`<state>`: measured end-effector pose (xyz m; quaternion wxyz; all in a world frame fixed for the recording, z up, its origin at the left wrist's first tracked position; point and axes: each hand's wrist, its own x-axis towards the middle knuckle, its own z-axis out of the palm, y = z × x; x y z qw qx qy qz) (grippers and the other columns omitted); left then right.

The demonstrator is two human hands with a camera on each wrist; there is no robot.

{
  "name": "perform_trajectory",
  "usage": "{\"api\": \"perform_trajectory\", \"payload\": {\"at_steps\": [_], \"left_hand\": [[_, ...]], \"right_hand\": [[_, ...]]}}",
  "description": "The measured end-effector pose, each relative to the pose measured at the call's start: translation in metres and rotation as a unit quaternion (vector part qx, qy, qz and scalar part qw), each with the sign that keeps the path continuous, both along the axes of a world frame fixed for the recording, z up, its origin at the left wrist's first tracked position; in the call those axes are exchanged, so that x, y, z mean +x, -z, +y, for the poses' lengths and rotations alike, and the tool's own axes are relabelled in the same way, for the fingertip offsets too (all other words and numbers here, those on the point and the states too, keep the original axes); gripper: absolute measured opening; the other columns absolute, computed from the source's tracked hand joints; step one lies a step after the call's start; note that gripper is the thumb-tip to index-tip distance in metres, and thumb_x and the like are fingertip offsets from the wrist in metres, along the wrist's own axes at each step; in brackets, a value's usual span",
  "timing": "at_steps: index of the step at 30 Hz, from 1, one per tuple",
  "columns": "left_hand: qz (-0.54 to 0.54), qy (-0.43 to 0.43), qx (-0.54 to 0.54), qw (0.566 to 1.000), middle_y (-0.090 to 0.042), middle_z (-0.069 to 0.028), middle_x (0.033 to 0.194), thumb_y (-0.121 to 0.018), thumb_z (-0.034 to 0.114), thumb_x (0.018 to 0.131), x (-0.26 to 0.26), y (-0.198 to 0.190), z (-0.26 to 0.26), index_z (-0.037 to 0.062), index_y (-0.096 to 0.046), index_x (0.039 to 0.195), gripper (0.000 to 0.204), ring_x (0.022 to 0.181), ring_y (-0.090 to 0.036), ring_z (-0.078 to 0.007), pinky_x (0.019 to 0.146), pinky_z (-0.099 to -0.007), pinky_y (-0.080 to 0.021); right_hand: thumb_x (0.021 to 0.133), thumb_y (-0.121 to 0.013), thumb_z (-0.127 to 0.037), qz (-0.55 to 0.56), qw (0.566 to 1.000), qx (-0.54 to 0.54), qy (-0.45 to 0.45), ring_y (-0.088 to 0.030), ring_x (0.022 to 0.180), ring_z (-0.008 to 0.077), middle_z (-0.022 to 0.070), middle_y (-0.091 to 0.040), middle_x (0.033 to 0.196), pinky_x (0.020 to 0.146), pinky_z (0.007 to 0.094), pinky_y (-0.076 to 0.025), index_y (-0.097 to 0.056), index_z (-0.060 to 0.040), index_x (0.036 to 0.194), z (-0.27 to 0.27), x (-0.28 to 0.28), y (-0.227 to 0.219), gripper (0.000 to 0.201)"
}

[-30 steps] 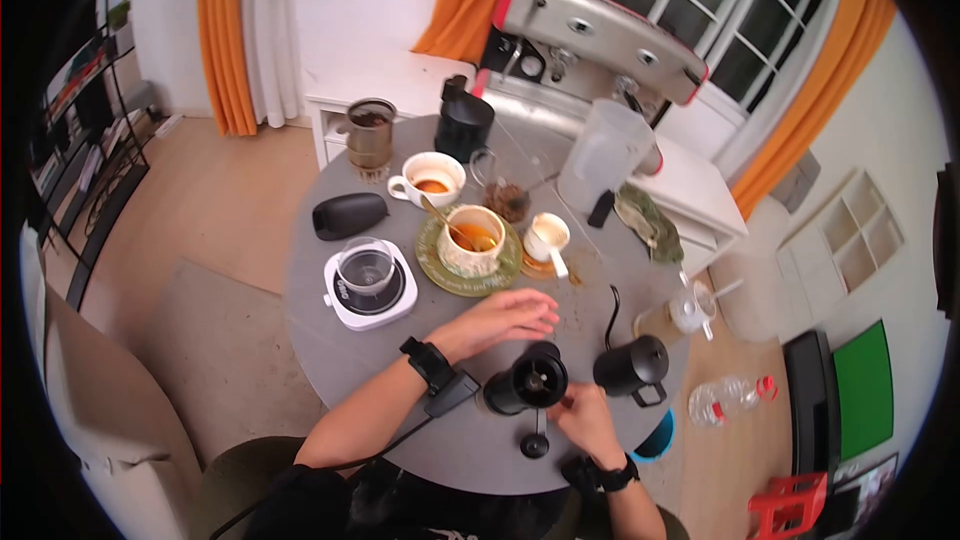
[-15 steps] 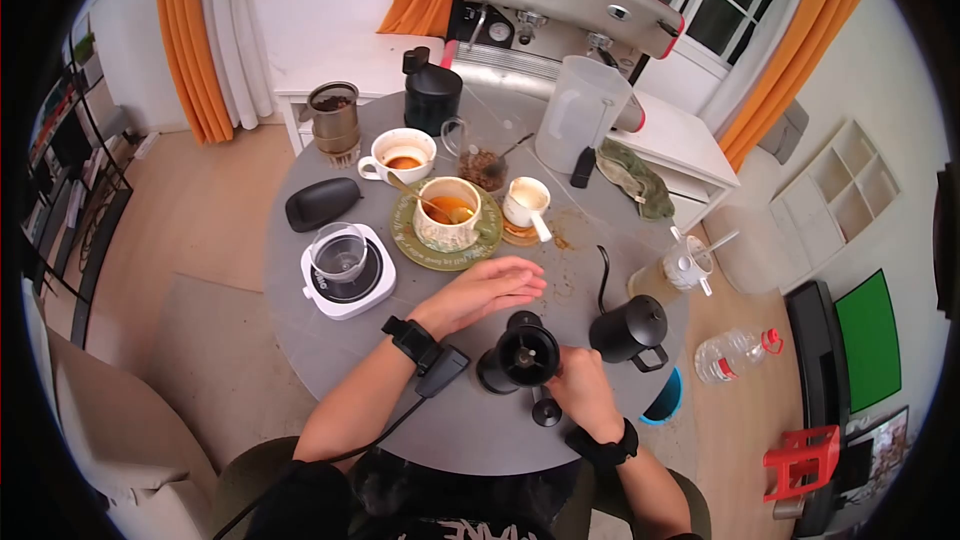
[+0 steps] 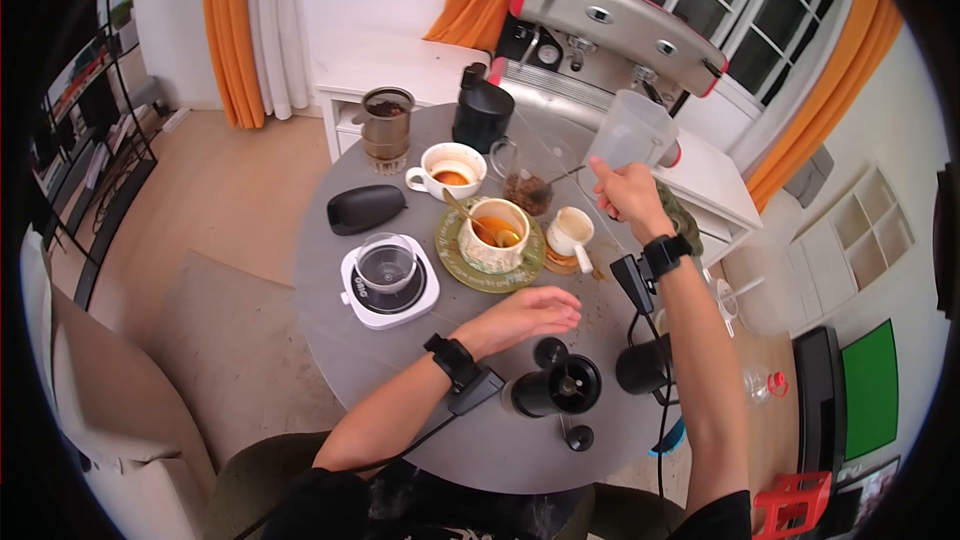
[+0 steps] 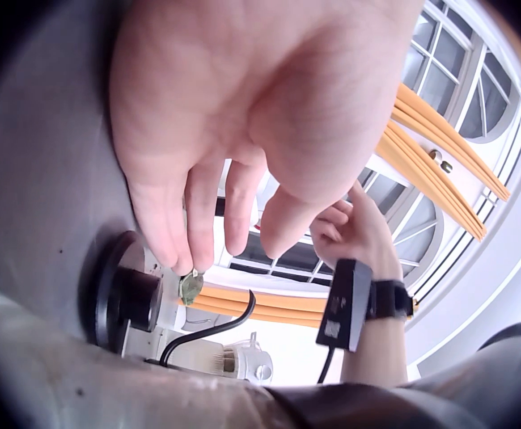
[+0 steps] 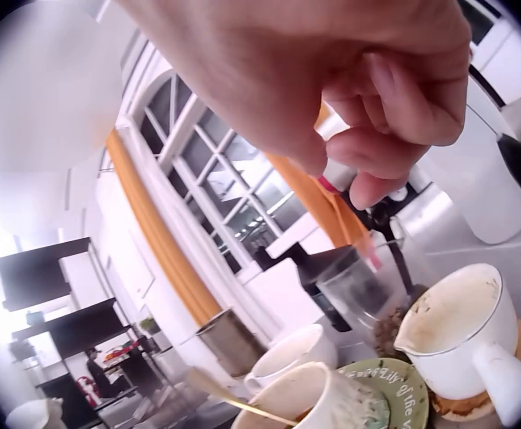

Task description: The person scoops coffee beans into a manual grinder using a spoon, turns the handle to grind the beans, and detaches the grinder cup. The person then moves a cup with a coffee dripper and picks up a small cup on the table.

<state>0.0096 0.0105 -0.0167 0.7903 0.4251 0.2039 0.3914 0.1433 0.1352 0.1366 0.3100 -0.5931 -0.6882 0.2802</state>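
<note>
My right hand (image 3: pixel 628 195) reaches over the far right of the table, fingers curled at the handle end of a dark spoon (image 3: pixel 567 176). The spoon leans in a glass jug (image 3: pixel 512 168) holding brown coffee beans (image 3: pixel 527 197). In the right wrist view, the spoon handle (image 5: pixel 396 255) runs up to the curled fingertips (image 5: pixel 372 189). My left hand (image 3: pixel 528 315) hovers over the near table, fingers loosely extended, holding nothing. Just in front of it is a black hand coffee grinder (image 3: pixel 545 392), its top open toward me, with a crank (image 3: pixel 579 437) beside it.
A tea cup (image 3: pixel 492 252) on a green saucer (image 3: pixel 470 275), a white pouring pot (image 3: pixel 568 230) and a white cup (image 3: pixel 460 155) stand mid-table. A scale (image 3: pixel 405 305) with a clear bowl sits left. A black kettle (image 3: pixel 640 368) is partly behind my right forearm; a plastic pitcher (image 3: pixel 630 130) stands behind.
My right hand has left the grinder and moved up and forward to the spoon in the glass jug. My left hand keeps its place near the grinder. The head view has shifted.
</note>
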Motion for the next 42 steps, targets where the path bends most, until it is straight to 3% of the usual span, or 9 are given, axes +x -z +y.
{"api": "perform_trajectory", "payload": {"at_steps": [4, 11, 21, 29, 32, 34, 36, 41, 42], "left_hand": [[0.017, -0.002, 0.007, 1.0, -0.058, -0.0091, 0.116, -0.058, 0.014, 0.094, 0.001, 0.0, -0.001, 0.0046, -0.055, 0.12, 0.028, 0.113, -0.055, -0.0165, 0.099, -0.0288, -0.046], [0.019, -0.003, 0.008, 1.0, -0.058, -0.0095, 0.117, -0.058, 0.014, 0.094, 0.002, 0.001, 0.001, 0.0043, -0.055, 0.118, 0.026, 0.113, -0.055, -0.0163, 0.098, -0.0285, -0.046], [0.012, -0.003, -0.01, 1.0, -0.057, -0.0116, 0.119, -0.054, 0.013, 0.096, 0.001, -0.002, -0.002, 0.0015, -0.053, 0.12, 0.026, 0.114, -0.055, -0.0175, 0.099, -0.0286, -0.046], [0.013, -0.002, -0.013, 1.0, -0.057, -0.0122, 0.119, -0.054, 0.013, 0.096, -0.001, -0.005, -0.004, 0.0025, -0.053, 0.121, 0.027, 0.114, -0.055, -0.0174, 0.1, -0.0287, -0.046], [0.005, -0.001, -0.014, 1.0, -0.057, -0.012, 0.118, -0.054, 0.012, 0.096, -0.001, -0.008, -0.003, 0.0011, -0.053, 0.12, 0.027, 0.113, -0.056, -0.0174, 0.1, -0.029, -0.046], [0.003, -0.002, -0.011, 1.0, -0.057, -0.012, 0.118, -0.054, 0.012, 0.096, 0.0, -0.004, -0.002, 0.0006, -0.053, 0.12, 0.027, 0.113, -0.056, -0.0173, 0.101, -0.029, -0.045], [0.007, -0.007, -0.013, 1.0, -0.057, -0.0121, 0.117, -0.053, 0.012, 0.096, 0.0, -0.003, -0.002, -0.0004, -0.053, 0.119, 0.026, 0.114, -0.055, -0.0172, 0.101, -0.0291, -0.045], [0.018, -0.009, -0.006, 1.0, -0.057, -0.012, 0.117, -0.053, 0.012, 0.096, 0.001, -0.004, -0.003, -0.0002, -0.053, 0.119, 0.025, 0.114, -0.055, -0.0176, 0.1, -0.0291, -0.046], [0.022, -0.007, -0.009, 1.0, -0.057, -0.012, 0.117, -0.053, 0.012, 0.096, 0.0, -0.004, -0.003, -0.0001, -0.053, 0.119, 0.026, 0.114, -0.055, -0.0176, 0.1, -0.0292, -0.046]], "right_hand": [[0.087, -0.061, -0.033, 0.055, 0.993, -0.092, 0.051, -0.046, 0.041, 0.0112, 0.0063, -0.056, 0.053, 0.038, 0.027, -0.031, -0.058, 0.0014, 0.064, 0.027, -0.023, 0.012, 0.042], [0.09, -0.056, -0.022, 0.12, 0.983, -0.141, 0.02, -0.039, 0.041, 0.0084, 0.0047, -0.053, 0.06, 0.035, 0.0246, -0.023, -0.054, -0.001, 0.075, 0.041, -0.021, 0.021, 0.026], [0.095, -0.054, -0.023, 0.349, 0.901, -0.253, -0.045, -0.04, 0.05, 0.0063, 0.001, -0.053, 0.062, 0.045, 0.02, -0.028, -0.055, -0.0051, 0.076, -0.052, 0.048, -0.021, 0.026], [0.098, -0.051, -0.027, 0.325, 0.935, -0.106, -0.091, -0.048, 0.049, 0.0083, 0.0063, -0.059, 0.064, 0.046, 0.0201, -0.035, -0.053, -0.0049, 0.077, -0.213, 0.115, -0.008, 0.03], [0.097, -0.052, -0.023, 0.233, 0.968, -0.025, -0.087, -0.053, 0.053, 0.0091, 0.0085, -0.063, 0.07, 0.048, 0.0224, -0.039, -0.054, -0.0016, 0.078, -0.251, 0.129, 0.011, 0.028], [0.089, -0.059, -0.015, 0.05, 0.984, 0.133, -0.112, -0.056, 0.053, 0.0156, 0.0089, -0.062, 0.068, 0.05, 0.0264, -0.043, -0.059, 0.0008, 0.078, -0.264, 0.128, 0.016, 0.019], [0.081, -0.063, -0.01, -0.093, 0.93, 0.31, -0.172, -0.058, 0.053, 0.0228, 0.0107, -0.06, 0.066, 0.051, 0.0285, -0.044, -0.061, 0.0012, 0.079, -0.264, 0.127, 0.022, 0.012], [0.087, -0.055, -0.014, -0.142, 0.888, 0.388, -0.199, -0.057, 0.055, 0.0235, 0.0116, -0.06, 0.068, 0.052, 0.0311, -0.044, -0.058, -0.0004, 0.079, -0.263, 0.128, 0.024, 0.016], [0.087, -0.057, -0.013, -0.113, 0.91, 0.375, -0.135, -0.057, 0.053, 0.0205, 0.0096, -0.06, 0.066, 0.051, 0.0291, -0.044, -0.06, 0.0005, 0.079, -0.259, 0.125, 0.019, 0.016]]}}
